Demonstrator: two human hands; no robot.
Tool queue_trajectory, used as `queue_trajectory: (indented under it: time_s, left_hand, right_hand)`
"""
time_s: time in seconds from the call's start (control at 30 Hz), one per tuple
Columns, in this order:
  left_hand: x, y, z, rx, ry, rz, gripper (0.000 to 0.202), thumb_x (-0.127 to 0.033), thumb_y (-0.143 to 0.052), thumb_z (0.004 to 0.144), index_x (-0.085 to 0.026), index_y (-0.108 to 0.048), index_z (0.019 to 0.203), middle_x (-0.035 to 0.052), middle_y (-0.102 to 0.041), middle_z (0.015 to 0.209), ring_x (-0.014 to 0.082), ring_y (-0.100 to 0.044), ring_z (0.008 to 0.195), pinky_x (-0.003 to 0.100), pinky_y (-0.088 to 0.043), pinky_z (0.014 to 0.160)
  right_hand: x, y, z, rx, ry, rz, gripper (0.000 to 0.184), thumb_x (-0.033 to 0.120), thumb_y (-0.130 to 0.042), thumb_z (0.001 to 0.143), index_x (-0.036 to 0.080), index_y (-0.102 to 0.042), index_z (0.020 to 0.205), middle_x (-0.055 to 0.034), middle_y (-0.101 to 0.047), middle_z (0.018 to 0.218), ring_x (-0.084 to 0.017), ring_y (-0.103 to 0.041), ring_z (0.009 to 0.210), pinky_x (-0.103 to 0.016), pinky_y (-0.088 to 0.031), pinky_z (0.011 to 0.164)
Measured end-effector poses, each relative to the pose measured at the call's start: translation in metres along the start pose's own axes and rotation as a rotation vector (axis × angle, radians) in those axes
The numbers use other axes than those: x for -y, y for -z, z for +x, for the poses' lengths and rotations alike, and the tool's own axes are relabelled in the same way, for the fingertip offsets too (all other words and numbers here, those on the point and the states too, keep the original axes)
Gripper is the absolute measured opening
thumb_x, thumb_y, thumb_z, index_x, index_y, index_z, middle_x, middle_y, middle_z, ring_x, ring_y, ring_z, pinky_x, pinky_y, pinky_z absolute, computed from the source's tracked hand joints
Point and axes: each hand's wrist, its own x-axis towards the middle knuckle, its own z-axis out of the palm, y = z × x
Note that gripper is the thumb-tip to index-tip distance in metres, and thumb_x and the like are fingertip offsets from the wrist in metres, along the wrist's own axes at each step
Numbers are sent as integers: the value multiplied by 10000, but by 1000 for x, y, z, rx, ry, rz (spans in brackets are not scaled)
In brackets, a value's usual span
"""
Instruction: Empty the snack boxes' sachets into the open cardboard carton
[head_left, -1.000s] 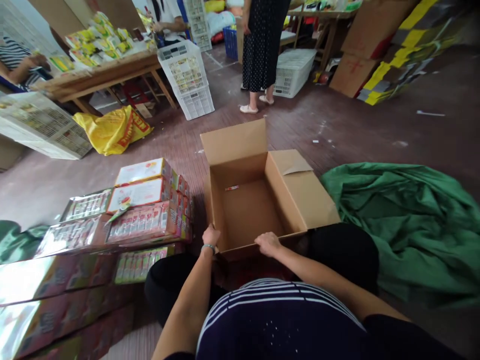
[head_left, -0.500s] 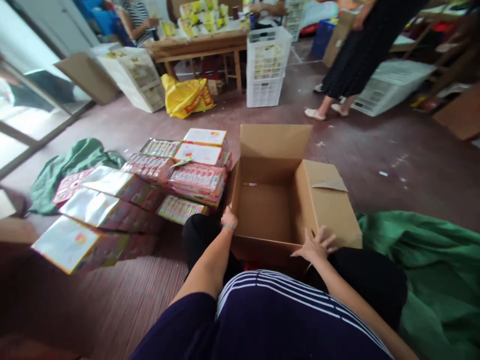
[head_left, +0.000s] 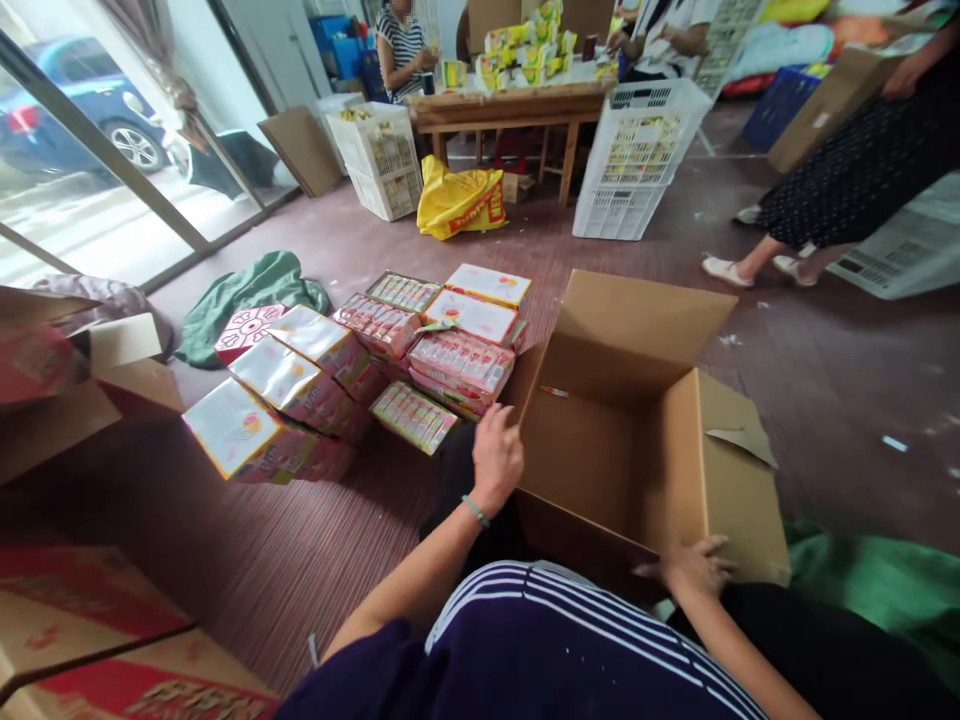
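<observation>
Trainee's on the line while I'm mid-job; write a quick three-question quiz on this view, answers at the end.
1. Which hand is at the near right corner of the open carton?
2. True or false: it is packed full.
3. Where does the yellow bag lie? (a) on the floor (b) on the table (c) inside a crate

Key: 1. The right hand. 2. False; a small packet lies in it. 3. a.

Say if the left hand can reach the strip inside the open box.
Probably yes: nothing covers the strip, the box is open above, and the left hand is beside it.
</observation>
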Motion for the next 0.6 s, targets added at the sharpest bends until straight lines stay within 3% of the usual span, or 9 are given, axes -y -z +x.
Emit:
queue_trajectory:
  time_s: [0.07,0.17,0.23,0.3,0.4,0.43,0.5,0.6]
  left_hand:
    - [30,28,12,-211,258,68,586,-197,-611,905,-147,-474,1473,166,-355,1622,256,-290,1534,372,-238,1276]
    - [72,59,46,-296,776,106,759,-234,-691,836,-65,-397,1515,291,-256,1630,435,-292,1508,544,-314,1214]
    - [85,75,75,-338,880,83,781,-232,-640,861,-36,-323,1547,318,-201,1640,459,-288,1503,577,-326,1192]
    - [84,91,106,-426,773,105,744,-263,-539,932,-79,-244,1590,253,-126,1685,376,-207,1554,522,-273,1236]
    - [67,113,159,-495,326,262,631,-303,-438,989,-159,-313,1590,134,-147,1712,270,-106,1588,444,-173,1282]
    - [61,117,178,-445,195,318,628,-291,-475,969,-154,-361,1571,137,-199,1700,288,-103,1587,462,-166,1281]
    - [54,121,210,-235,59,415,628,-207,-553,902,-150,-453,1519,161,-367,1628,341,-187,1560,522,-208,1253]
    - [57,113,238,8,48,499,428,-116,-552,879,-124,-652,1295,168,-673,1298,332,-499,1342,492,-373,1137]
  right_hand:
    - [4,-4,2,15,-14,-36,774,557,-856,679,125,-701,1302,-404,-139,1588,-567,-430,1349,-667,-429,956]
    - [7,-9,6,23,-34,-107,634,555,-846,670,166,-776,1166,-390,-218,1571,-529,-475,1335,-661,-440,961]
    - [7,-11,8,0,-2,-141,587,576,-836,651,206,-798,1104,-369,-305,1543,-489,-529,1300,-615,-455,954]
    - [5,-12,8,-28,57,-162,546,606,-813,639,247,-809,1051,-353,-383,1502,-472,-586,1237,-567,-465,929]
    - [2,-9,6,-60,86,-174,463,559,-770,668,252,-812,1012,-351,-433,1459,-447,-636,1172,-506,-487,891]
    - [2,-8,5,-62,80,-172,438,525,-757,683,245,-810,1015,-352,-436,1456,-433,-647,1160,-490,-496,880]
    - [3,-5,4,-65,79,-161,423,493,-748,700,236,-806,1032,-352,-439,1455,-418,-663,1137,-472,-509,867]
    - [4,-2,5,-53,78,-136,509,561,-795,669,212,-804,1039,-365,-428,1462,-441,-662,1124,-481,-520,866]
